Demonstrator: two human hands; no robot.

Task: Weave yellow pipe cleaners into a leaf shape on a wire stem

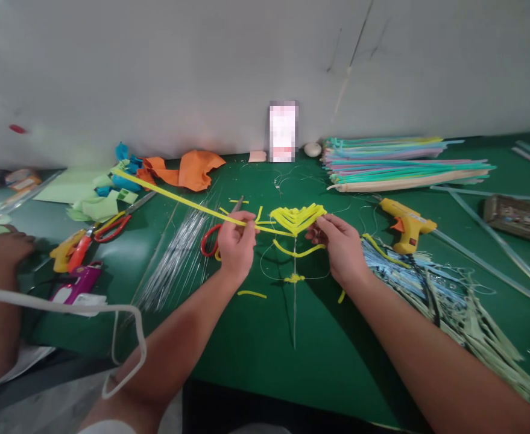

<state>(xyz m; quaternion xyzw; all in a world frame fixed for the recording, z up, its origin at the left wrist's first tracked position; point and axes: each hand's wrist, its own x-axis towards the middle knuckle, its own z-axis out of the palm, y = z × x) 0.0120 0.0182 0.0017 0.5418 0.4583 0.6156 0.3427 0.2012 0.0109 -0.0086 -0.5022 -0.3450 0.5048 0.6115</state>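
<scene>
Head view: left hand (237,244) pinches a long yellow strip (183,202), which runs through its fingertips to the lower tip of the yellow ribbed piece (297,218). Piece sits between both hands above green table (265,355); right hand (339,244) pinches its right edge.
</scene>
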